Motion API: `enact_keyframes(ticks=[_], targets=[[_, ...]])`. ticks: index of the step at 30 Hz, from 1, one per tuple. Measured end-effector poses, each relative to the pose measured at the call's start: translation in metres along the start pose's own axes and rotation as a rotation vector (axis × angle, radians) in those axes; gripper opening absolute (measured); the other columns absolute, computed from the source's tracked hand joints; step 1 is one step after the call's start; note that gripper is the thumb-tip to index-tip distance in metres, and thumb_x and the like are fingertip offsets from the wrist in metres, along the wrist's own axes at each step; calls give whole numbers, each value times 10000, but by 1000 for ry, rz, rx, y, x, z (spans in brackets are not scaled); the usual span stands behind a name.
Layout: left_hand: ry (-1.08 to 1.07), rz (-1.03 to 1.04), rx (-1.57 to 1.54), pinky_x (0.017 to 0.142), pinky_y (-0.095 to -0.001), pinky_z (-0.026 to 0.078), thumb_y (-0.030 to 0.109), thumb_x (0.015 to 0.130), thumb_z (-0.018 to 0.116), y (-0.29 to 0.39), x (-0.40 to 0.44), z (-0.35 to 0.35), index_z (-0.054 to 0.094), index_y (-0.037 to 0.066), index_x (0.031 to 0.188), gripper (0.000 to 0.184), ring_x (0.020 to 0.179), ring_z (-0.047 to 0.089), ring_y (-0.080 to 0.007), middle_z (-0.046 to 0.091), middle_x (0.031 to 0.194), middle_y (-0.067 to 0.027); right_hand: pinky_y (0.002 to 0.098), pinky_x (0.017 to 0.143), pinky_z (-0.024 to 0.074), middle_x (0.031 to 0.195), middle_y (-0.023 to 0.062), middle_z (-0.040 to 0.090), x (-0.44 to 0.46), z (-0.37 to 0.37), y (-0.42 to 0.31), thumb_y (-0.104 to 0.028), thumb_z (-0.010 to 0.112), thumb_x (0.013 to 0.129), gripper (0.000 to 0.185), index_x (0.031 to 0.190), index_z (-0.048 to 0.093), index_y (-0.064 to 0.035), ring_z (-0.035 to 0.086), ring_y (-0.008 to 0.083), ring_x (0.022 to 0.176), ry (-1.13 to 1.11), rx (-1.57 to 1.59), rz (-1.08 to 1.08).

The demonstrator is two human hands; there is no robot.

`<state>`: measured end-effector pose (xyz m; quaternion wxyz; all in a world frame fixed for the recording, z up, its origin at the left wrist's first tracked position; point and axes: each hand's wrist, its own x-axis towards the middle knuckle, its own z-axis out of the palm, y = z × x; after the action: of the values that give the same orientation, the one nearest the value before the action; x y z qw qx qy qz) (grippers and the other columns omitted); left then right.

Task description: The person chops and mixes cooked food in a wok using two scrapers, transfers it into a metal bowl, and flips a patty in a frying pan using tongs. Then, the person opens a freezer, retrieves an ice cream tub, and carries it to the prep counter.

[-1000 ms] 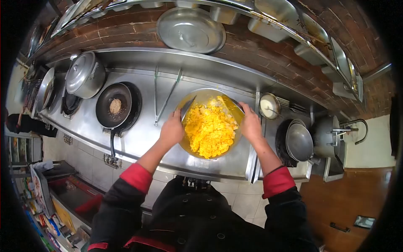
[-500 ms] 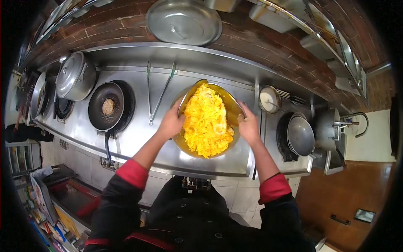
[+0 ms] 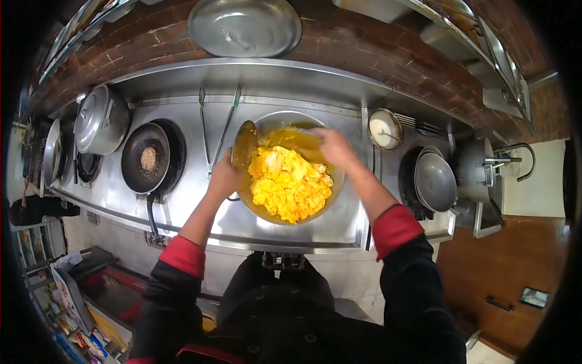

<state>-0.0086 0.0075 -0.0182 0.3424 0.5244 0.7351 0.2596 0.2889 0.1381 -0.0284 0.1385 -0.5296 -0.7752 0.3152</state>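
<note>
A mound of yellow rice (image 3: pixel 291 185) fills much of a wide metal pot (image 3: pixel 336 188) on the steel counter. Above it, a metal bowl with a yellow-stained inside (image 3: pixel 245 142) is held tilted. My left hand (image 3: pixel 225 176) is closed on the left side of this bowl. My right hand (image 3: pixel 334 148) is over the right side of the pot, by the stained bowl; its fingers are smeared by motion, so I cannot make out its grip. Tongs with green tips (image 3: pixel 222 133) lie on the counter left of the pot.
At left, a black frying pan (image 3: pixel 136 161) holds a browned patty (image 3: pixel 148 159), with a lidded pot (image 3: pixel 100 124) behind it. On the right are a small bowl of white sauce (image 3: pixel 383 130) and a grey pan (image 3: pixel 435 182). An oval metal tray (image 3: pixel 242 27) is at the back wall.
The rice has slid lower into the wide pot, baring the stained bowl's inside. My right hand has moved up and left. My left hand has shifted left with the bowl's rim.
</note>
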Motion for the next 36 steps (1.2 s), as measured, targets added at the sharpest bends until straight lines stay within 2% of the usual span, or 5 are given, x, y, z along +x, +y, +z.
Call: enact_keyframes(ticks=[6,9,19,32,36], targets=[[-23,-192,-280,928,-443,501,223,844,612,-40,42,68,522,21,1343,546,1102,623,-448,648,1150,-311,398,849,527,1022,208,721,3,75,103,-23,596,808,344,1142,678,-24,698,335,951,153,-10,409],[-14,-96,-242,920,-438,509,151,840,586,-32,36,77,495,26,1381,563,1086,630,-446,645,1152,-313,388,844,527,992,195,726,-7,51,67,-18,627,786,341,1123,680,-6,698,307,918,31,429,284],[-32,327,-91,983,-425,491,-7,827,561,22,-17,9,420,126,1471,673,1175,596,-402,600,1275,-263,278,925,510,1096,123,735,-67,-48,-43,147,483,803,546,1213,700,-141,704,199,1009,192,294,57],[-210,302,410,849,-439,544,130,880,622,17,19,34,655,202,1288,416,928,670,-405,690,1066,-200,428,840,558,1038,146,720,-63,51,-17,-51,546,876,384,1153,734,-239,705,317,926,-18,-246,-22],[-115,470,173,855,-445,540,15,808,587,29,15,-8,667,110,1251,461,902,673,-422,679,1031,-257,413,905,541,1146,172,690,-84,-10,-58,112,526,787,546,1237,691,-148,684,356,999,2,-32,-115]])
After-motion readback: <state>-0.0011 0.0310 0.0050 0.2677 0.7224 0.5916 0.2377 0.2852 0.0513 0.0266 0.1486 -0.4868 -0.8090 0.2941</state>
